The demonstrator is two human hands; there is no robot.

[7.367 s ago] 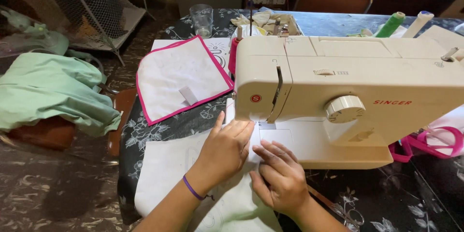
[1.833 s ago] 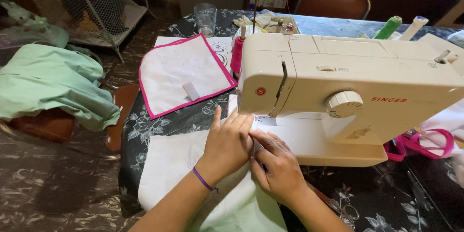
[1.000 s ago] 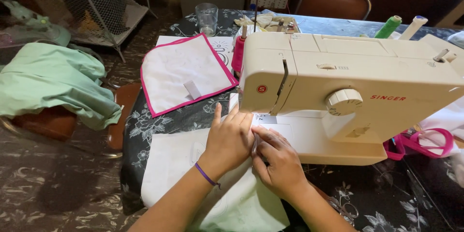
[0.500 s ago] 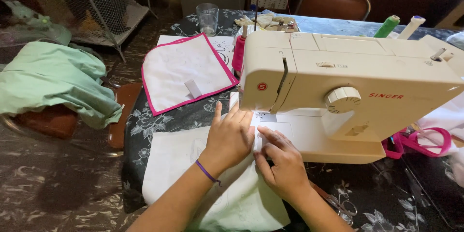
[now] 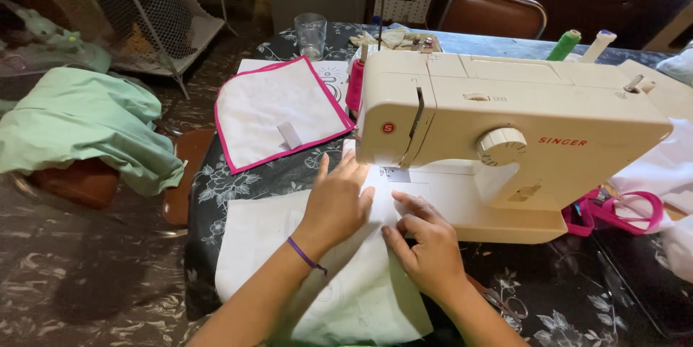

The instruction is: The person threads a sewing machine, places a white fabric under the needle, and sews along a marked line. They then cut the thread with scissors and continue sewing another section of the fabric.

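A cream sewing machine point(image 5: 505, 123) stands on a table with a dark flowered cloth point(image 5: 238, 181). A white piece of fabric point(image 5: 361, 289) lies under its needle end and runs toward me. My left hand point(image 5: 339, 202) rests flat on the fabric just left of the presser foot, a purple band on its wrist. My right hand point(image 5: 429, 246) presses the fabric with its fingertips, right below the needle area. Neither hand grips anything.
A white pouch piece with pink trim point(image 5: 278, 112) lies at the table's far left. Behind it stand a glass point(image 5: 311, 34) and a pink thread spool point(image 5: 355, 87). Pink-handled scissors point(image 5: 621, 210) lie at the right. Green cloth point(image 5: 86, 123) is draped over a chair at the left.
My hands have stayed on the white fabric by the needle; my right hand has slid slightly back toward me. The view has shifted a little.
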